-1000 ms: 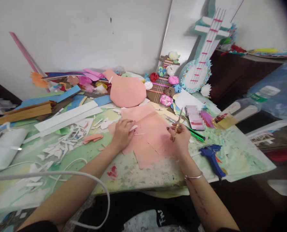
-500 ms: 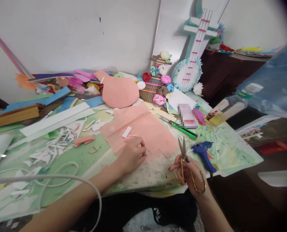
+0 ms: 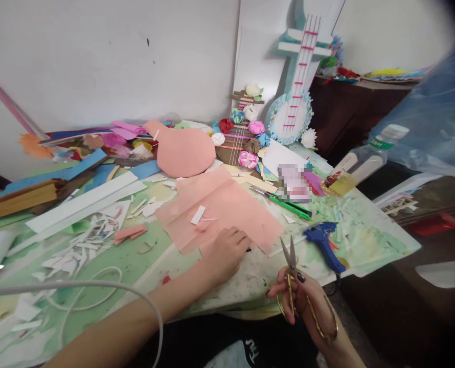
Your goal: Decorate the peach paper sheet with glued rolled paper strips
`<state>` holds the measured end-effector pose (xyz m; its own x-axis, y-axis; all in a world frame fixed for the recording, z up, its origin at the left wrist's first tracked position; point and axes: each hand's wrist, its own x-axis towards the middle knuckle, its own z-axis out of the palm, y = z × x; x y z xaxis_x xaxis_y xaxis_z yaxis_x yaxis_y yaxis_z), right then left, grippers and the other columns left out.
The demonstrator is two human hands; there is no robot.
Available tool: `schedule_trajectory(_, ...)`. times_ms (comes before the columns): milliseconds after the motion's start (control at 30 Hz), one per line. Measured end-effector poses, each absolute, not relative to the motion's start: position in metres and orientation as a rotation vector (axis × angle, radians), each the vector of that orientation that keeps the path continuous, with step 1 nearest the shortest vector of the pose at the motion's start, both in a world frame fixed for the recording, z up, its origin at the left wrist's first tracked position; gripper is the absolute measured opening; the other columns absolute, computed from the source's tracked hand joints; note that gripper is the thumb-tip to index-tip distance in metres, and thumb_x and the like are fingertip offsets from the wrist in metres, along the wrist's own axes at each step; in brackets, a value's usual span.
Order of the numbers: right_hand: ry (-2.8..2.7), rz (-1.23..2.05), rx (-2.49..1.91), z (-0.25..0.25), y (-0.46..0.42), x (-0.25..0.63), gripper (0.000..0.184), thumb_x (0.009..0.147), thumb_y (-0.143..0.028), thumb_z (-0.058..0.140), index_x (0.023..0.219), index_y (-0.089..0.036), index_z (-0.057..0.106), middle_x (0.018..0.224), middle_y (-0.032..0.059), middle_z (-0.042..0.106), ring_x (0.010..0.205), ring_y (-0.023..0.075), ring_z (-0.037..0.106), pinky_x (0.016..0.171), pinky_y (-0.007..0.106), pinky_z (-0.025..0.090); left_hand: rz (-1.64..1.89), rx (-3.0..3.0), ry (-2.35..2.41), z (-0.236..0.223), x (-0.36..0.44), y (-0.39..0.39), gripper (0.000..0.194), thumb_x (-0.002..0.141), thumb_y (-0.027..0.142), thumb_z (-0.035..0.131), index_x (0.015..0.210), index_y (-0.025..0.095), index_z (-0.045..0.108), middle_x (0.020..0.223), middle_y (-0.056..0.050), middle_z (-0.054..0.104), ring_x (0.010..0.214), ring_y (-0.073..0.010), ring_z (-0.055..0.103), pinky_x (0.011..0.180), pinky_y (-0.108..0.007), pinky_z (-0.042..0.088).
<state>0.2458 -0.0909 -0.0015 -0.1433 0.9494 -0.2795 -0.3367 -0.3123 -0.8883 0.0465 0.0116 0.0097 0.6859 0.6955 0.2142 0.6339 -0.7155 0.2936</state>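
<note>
Loosely, my left hand (image 3: 227, 256) curls palm-down at the near edge of the pink paper (image 3: 246, 217) — perhaps steadying it, though I can't tell whether it pinches anything. My right hand (image 3: 303, 295) grips the scissors (image 3: 291, 264) by their gold handles, blades parted, pointing away from me — presumably for safety. The paper lies on the table (image 3: 381, 241), beneath a white strip (image 3: 198, 215).

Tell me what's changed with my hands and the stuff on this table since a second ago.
Your left hand has let go of the small white piece, which now lies on the pink sheet, and moved rightward and nearer you. Your right hand, still holding the scissors, has drawn back toward you. The glue gun and green cutter stayed put.
</note>
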Motion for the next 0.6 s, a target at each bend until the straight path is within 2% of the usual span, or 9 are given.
schedule_trajectory(100,-0.806,1.589,-1.117,-0.002,-0.091,0.254,0.035,0.087,-0.050,0.049,0.091,-0.016,0.055,0.081,0.0104,0.072,0.041,0.0085,0.049,0.045,0.024,0.033,0.371,2.802,1.202,0.009,0.054,0.024,0.051,0.091,0.038,0.046,0.133,0.009,0.045,0.137,-0.017,0.049,0.127,-0.0333,0.040,0.101,-0.049,0.035)
schedule_trajectory(167,-0.797,1.561,-1.134,-0.001,-0.093,0.255,0.035,0.087,-0.050,0.049,0.092,-0.016,0.055,0.080,0.0100,0.072,0.041,0.0087,0.048,0.044,0.024,0.032,0.292,2.837,1.325,0.009,0.048,0.033,0.062,0.090,0.049,0.043,0.138,0.010,0.039,0.145,-0.017,0.040,0.135,-0.0349,0.030,0.107,-0.054,0.027)
schedule_trajectory(267,-0.808,1.481,-1.229,0.002,-0.093,0.255,0.033,0.085,-0.049,0.053,0.092,-0.016,0.055,0.078,0.0091,0.071,0.039,0.0071,0.045,0.042,0.023,0.028,0.220,2.836,1.601,0.005,0.024,0.045,0.055,0.092,0.044,0.040,0.139,0.015,0.038,0.149,-0.015,0.035,0.137,-0.0368,0.025,0.107,-0.059,0.022)
schedule_trajectory(467,-0.955,1.318,-1.444,0.004,-0.080,0.255,0.035,0.080,-0.048,0.063,0.090,-0.016,0.053,0.079,0.0084,0.071,0.037,0.0041,0.038,0.041,0.023,0.020,0.277,2.546,2.062,0.006,-0.042,0.072,0.050,0.090,0.035,0.042,0.135,0.014,0.042,0.145,-0.018,0.037,0.134,-0.0375,0.030,0.103,-0.053,0.030)
schedule_trajectory(600,-0.998,1.339,-1.339,0.007,-0.076,0.246,0.032,0.086,-0.048,0.055,0.090,-0.017,0.053,0.088,0.0098,0.071,0.044,0.0067,0.042,0.046,0.025,0.025,0.395,2.194,2.255,0.009,-0.082,0.099,0.057,0.084,0.042,0.048,0.132,0.013,0.044,0.140,-0.022,0.041,0.129,-0.0400,0.034,0.099,-0.054,0.032)
